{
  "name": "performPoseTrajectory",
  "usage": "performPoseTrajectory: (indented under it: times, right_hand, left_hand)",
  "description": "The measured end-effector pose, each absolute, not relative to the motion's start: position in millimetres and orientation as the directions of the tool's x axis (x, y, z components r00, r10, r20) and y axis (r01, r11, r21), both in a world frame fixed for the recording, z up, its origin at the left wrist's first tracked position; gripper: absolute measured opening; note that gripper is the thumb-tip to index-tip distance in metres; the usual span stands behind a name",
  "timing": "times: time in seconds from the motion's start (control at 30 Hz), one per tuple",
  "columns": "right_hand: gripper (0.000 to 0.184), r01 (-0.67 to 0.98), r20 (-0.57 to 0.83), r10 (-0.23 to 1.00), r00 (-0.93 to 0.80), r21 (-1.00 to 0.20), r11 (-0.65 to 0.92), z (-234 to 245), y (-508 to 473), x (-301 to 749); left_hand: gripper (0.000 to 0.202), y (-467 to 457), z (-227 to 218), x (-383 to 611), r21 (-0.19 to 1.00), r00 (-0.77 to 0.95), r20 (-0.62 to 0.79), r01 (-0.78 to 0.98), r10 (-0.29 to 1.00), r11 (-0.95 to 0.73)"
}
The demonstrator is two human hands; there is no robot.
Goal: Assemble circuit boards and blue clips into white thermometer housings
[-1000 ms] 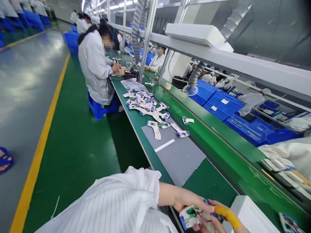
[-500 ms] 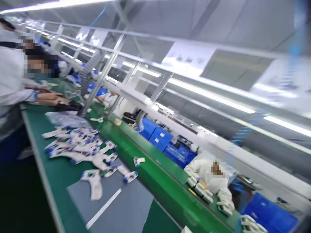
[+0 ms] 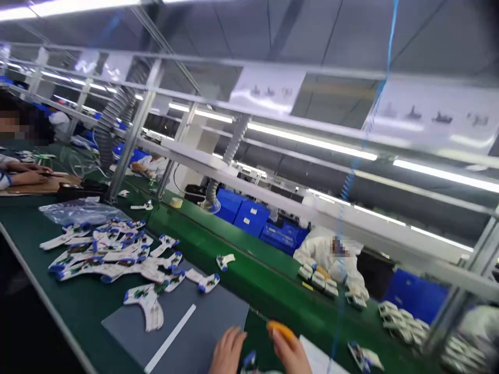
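At the bottom edge of the head view, my left hand point(image 3: 228, 351) rests over the grey mat point(image 3: 195, 327), fingers stretched and nothing seen in them. My right hand point(image 3: 290, 354) is closed on an orange tool handle point(image 3: 280, 329); the rest of the tool is hidden. Between my hands, a white and blue handheld-device half-shell point(image 3: 251, 361) is cut off by the frame's edge. Left of them lies a pile of similar white half-shells point(image 3: 117, 254) with blue ends and small green boards. One single half-shell point(image 3: 146, 306) sits on the mat's left part.
A green conveyor belt point(image 3: 249, 283) runs behind the bench, carrying a half-shell point(image 3: 225, 261). A co-worker point(image 3: 331, 259) sits across it beside white devices. Metal posts point(image 3: 134, 130) and a coiled blue hose point(image 3: 346, 187) stand or hang nearby. A plastic bag point(image 3: 81, 210) lies at left.
My view has swung, and both my hands have come into the bottom of the frame, the right one with the orange tool. The pile looks unchanged.
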State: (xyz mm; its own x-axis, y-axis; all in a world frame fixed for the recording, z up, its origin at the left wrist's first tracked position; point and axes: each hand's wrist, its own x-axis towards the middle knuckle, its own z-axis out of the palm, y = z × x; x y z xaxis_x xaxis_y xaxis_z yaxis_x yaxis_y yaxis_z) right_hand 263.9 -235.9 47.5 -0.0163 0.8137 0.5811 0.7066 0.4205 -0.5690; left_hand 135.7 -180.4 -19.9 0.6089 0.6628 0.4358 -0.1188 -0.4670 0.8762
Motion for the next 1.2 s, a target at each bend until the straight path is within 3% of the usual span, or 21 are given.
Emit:
performPoseTrajectory:
  times: [0.1,0.2,0.4,0.6,0.7,0.83,1.0,1.13,1.2]
  right_hand:
    - [0.046,0.568,0.444,0.868,0.221,-0.782,0.255,9.2,-220.0,270.3]
    - [0.047,0.426,0.303,0.902,0.307,-0.892,0.154,-15.6,-211.1,268.3]
    - [0.032,0.278,0.149,0.953,0.265,-0.958,0.073,-20.9,-221.2,257.5]
    - [0.028,0.27,0.151,0.952,0.266,-0.96,0.076,-16.8,-223.1,259.5]
    - [0.023,0.292,0.154,0.955,0.254,-0.953,0.076,-15.1,-225.6,252.4]
    - [0.027,0.323,0.137,0.986,0.097,-0.941,0.099,2.2,-244.4,236.1]
    - [0.024,0.447,0.19,0.981,-0.046,-0.874,0.19,41.5,-280.7,220.1]
    - [0.014,0.783,0.163,0.967,-0.197,-0.567,0.255,47.6,-293.8,207.7]
    - [0.009,0.8,0.186,0.956,-0.227,-0.524,0.291,45.2,-293.9,207.2]
  left_hand:
    - [0.049,-216.0,-40.9,149.7,0.898,0.642,0.361,-0.043,0.676,-0.439]
    - [0.031,-240.8,-47.9,156.6,0.918,0.644,0.303,0.0,0.702,-0.396]
    - [0.005,-250.2,-47.6,145.2,0.869,0.646,0.393,-0.028,0.654,-0.495]
    - [0.01,-249.0,-38.7,149.7,0.912,0.659,0.334,-0.043,0.674,-0.409]
    - [0.023,-250.2,-27.3,147.1,0.95,0.764,0.273,-0.117,0.584,-0.291]
    - [0.033,-243.5,-5.5,130.9,0.963,0.82,0.224,-0.268,0.526,0.008]
    - [0.036,-214.4,14.4,112.5,0.801,0.62,0.095,-0.512,0.779,0.31]
    - [0.028,-196.5,20.8,101.4,0.654,0.462,0.0,-0.671,0.887,0.349]
    - [0.018,-197.9,23.4,94.7,0.605,0.429,-0.023,-0.713,0.903,0.355]
